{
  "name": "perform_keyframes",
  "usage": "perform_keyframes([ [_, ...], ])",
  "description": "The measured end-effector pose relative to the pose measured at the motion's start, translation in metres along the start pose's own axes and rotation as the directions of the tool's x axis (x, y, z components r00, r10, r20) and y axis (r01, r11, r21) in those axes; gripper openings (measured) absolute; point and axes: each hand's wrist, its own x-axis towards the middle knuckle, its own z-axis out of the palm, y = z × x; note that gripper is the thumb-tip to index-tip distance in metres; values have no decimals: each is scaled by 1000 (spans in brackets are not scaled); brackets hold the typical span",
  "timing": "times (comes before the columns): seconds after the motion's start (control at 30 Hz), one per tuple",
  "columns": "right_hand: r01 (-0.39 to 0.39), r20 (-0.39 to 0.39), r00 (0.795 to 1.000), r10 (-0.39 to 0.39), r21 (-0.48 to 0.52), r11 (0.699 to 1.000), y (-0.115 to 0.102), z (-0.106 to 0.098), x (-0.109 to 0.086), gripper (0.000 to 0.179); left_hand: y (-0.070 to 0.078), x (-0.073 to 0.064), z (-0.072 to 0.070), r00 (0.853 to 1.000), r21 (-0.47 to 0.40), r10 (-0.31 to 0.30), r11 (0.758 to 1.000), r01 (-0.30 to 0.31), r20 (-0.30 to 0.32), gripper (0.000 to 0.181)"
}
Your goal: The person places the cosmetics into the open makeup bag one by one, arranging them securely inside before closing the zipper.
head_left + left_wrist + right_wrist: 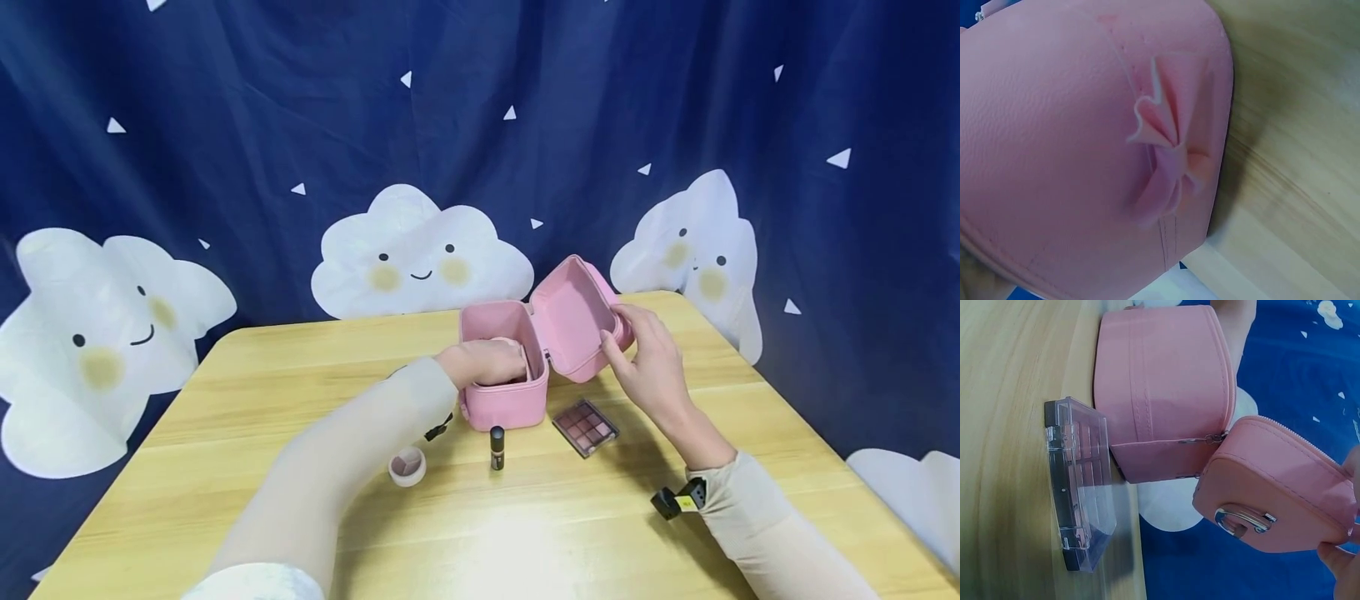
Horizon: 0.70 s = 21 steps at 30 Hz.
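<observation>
A pink cosmetic case (506,408) stands on the table with its lid (573,312) swung open to the right. My left hand (491,362) reaches down inside the case; its fingertips are hidden, so whatever they hold cannot be made out. A pale pink edge shows beside that hand. My right hand (652,367) grips the lid's right edge between thumb and fingers. In the left wrist view the case's side bears a pink bow (1175,159). The lid's top has a metal-ended handle (1244,519) in the right wrist view.
An eyeshadow palette (585,427) with a clear cover lies right of the case. In front of it stands a small dark-capped tube (497,448). A round pot (407,467) sits near my left forearm, with a small black object (438,428) behind it. A blue curtain (450,108) hangs behind the table.
</observation>
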Motion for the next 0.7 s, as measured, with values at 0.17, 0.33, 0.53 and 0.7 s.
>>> perform_keyframes([
  [0.17, 0, 6, 1000, 0, -12, 1000, -1, 0, 0, 40, 4, 1, 2, 1000, 85, 29, 996, -30, 11, 27],
  [0.33, -5, 5, 1000, 5, -13, 1000, -2, -2, 4, 40, 1, 4, 0, 992, 282, 126, 952, -123, 11, 24],
  [0.53, -14, 13, 1000, 15, -11, 1000, -1, -3, 6, 40, -4, 7, 1, 1000, 186, -5, 983, 8, -14, 24],
  [0.7, -9, 9, 1000, 9, -10, 1000, 0, -2, 3, 39, -3, 10, 6, 1000, 128, -3, 992, 2, 9, 27],
])
